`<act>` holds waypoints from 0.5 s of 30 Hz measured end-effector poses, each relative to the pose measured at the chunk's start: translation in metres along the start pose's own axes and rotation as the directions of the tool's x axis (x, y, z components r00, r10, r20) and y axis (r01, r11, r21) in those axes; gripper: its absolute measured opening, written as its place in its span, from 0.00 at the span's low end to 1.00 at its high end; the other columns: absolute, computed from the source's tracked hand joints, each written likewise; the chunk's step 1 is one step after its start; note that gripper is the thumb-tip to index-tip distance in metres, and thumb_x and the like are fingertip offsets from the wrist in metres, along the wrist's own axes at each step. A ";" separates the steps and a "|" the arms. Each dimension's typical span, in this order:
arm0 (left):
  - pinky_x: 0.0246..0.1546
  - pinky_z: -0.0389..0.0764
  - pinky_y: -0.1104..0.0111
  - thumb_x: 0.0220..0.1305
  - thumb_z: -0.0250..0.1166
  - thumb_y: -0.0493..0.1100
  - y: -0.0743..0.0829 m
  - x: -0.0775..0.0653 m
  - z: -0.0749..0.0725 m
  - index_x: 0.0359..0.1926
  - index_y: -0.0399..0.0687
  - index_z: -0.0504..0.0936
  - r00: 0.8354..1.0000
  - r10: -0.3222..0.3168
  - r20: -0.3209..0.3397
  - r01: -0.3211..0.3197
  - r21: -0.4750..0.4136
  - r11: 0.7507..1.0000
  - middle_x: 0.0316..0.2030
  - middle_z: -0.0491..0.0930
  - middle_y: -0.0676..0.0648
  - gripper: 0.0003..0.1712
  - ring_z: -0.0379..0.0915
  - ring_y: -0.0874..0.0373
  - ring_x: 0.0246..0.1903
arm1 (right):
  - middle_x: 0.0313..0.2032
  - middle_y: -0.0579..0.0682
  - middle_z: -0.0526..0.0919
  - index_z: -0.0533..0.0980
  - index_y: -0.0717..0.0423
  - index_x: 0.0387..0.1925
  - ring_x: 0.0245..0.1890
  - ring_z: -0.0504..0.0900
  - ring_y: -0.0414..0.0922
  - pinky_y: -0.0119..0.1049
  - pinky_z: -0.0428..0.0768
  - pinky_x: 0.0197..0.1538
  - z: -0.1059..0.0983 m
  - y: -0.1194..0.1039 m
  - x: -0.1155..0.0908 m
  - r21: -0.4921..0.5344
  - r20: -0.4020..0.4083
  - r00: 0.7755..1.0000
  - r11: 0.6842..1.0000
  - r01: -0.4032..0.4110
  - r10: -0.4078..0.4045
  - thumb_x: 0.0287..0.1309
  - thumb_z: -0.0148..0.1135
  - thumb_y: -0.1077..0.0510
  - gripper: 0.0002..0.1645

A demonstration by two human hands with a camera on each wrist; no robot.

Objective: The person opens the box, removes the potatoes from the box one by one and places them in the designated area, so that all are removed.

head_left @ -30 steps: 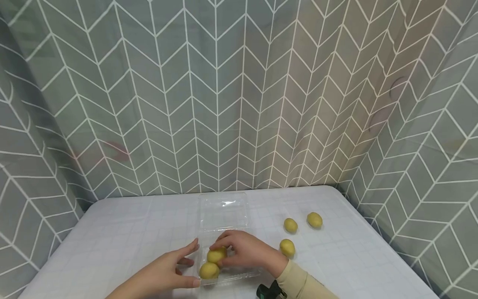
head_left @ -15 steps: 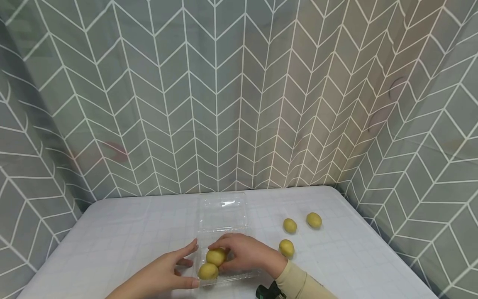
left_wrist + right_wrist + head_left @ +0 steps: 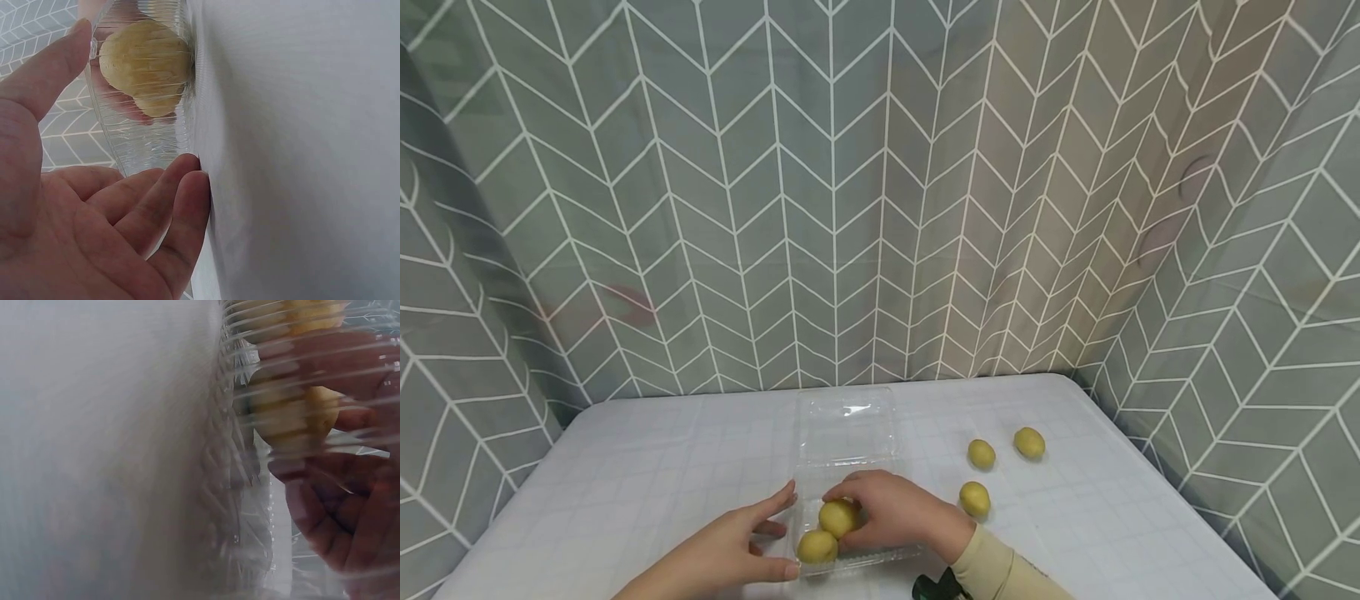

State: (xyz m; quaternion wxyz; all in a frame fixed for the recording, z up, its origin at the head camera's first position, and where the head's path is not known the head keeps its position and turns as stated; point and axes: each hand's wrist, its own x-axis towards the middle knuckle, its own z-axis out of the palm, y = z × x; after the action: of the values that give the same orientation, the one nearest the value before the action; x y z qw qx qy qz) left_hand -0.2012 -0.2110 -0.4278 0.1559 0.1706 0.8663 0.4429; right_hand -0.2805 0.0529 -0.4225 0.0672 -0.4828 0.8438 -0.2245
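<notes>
beige right sleeve (image 3: 1006,570) (black device (image 3: 937,587) beside it)

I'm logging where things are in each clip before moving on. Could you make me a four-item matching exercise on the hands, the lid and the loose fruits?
Things
1. left hand
2. right hand
3. clear lid
4. three loose fruits

Places or states
A. on the white cloth, right of the container
B. holding a yellow fruit inside the container
C. open, on the side nearest the curtain
D. at the container's left edge, fingers spread

Pairs: 1-D, 2-B, 3-C, 4-A
</notes>
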 end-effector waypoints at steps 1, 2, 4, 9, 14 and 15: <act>0.44 0.81 0.54 0.57 0.73 0.57 0.000 0.000 0.000 0.77 0.45 0.53 1.000 0.002 0.001 -0.002 0.000 1.000 0.72 0.61 0.41 0.56 0.77 0.48 0.52 | 0.44 0.31 0.79 0.80 0.47 0.56 0.40 0.74 0.26 0.24 0.74 0.44 0.000 0.000 0.000 0.005 -0.004 1.000 1.000 -0.001 0.001 0.48 0.78 0.49 0.32; 0.44 0.81 0.54 0.58 0.73 0.57 0.000 0.000 0.000 0.77 0.45 0.53 1.000 0.004 0.003 -0.004 0.000 1.000 0.72 0.61 0.41 0.55 0.77 0.47 0.52 | 0.45 0.30 0.80 0.80 0.48 0.56 0.40 0.74 0.26 0.24 0.74 0.44 0.000 0.000 0.000 0.009 -0.009 1.000 1.000 -0.001 0.001 0.48 0.78 0.49 0.31; 0.44 0.81 0.55 0.58 0.73 0.57 0.000 0.000 0.000 0.77 0.45 0.53 1.000 0.005 0.005 -0.005 -0.003 1.000 0.72 0.61 0.40 0.55 0.77 0.48 0.52 | 0.46 0.30 0.80 0.80 0.48 0.56 0.41 0.74 0.26 0.25 0.74 0.45 0.000 0.000 0.000 0.020 -0.025 1.000 1.000 -0.003 0.003 0.47 0.78 0.49 0.32; 0.42 0.81 0.59 0.58 0.73 0.57 -0.001 0.000 0.000 0.77 0.45 0.53 1.000 0.016 0.003 -0.016 0.009 1.000 0.72 0.61 0.40 0.55 0.77 0.49 0.52 | 0.47 0.31 0.79 0.80 0.48 0.55 0.42 0.74 0.27 0.25 0.74 0.45 0.000 0.000 -0.001 0.045 -0.067 0.998 0.999 -0.006 0.009 0.46 0.79 0.51 0.32; 0.42 0.81 0.60 0.57 0.73 0.58 -0.002 0.000 0.000 0.77 0.46 0.53 1.000 0.015 -0.004 -0.015 0.022 1.000 0.72 0.62 0.42 0.56 0.78 0.50 0.51 | 0.48 0.33 0.79 0.79 0.50 0.57 0.42 0.74 0.28 0.24 0.76 0.43 -0.001 0.001 -0.002 0.092 -0.078 0.997 0.996 0.001 0.006 0.48 0.78 0.53 0.32; 0.42 0.81 0.59 0.57 0.73 0.58 -0.002 0.000 0.000 0.77 0.46 0.53 1.000 0.014 -0.005 -0.014 0.024 1.000 0.72 0.61 0.42 0.56 0.78 0.50 0.51 | 0.48 0.33 0.79 0.79 0.50 0.58 0.42 0.74 0.28 0.24 0.76 0.42 -0.001 0.001 -0.002 0.102 -0.080 0.997 0.995 0.007 0.002 0.49 0.78 0.53 0.32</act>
State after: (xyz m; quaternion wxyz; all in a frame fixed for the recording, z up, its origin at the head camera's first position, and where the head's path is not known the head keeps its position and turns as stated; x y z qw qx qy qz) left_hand -0.2017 -0.2114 -0.4294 0.1485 0.1772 0.8709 0.4338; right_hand -0.2809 0.0553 -0.4219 0.0576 -0.4703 0.8326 -0.2867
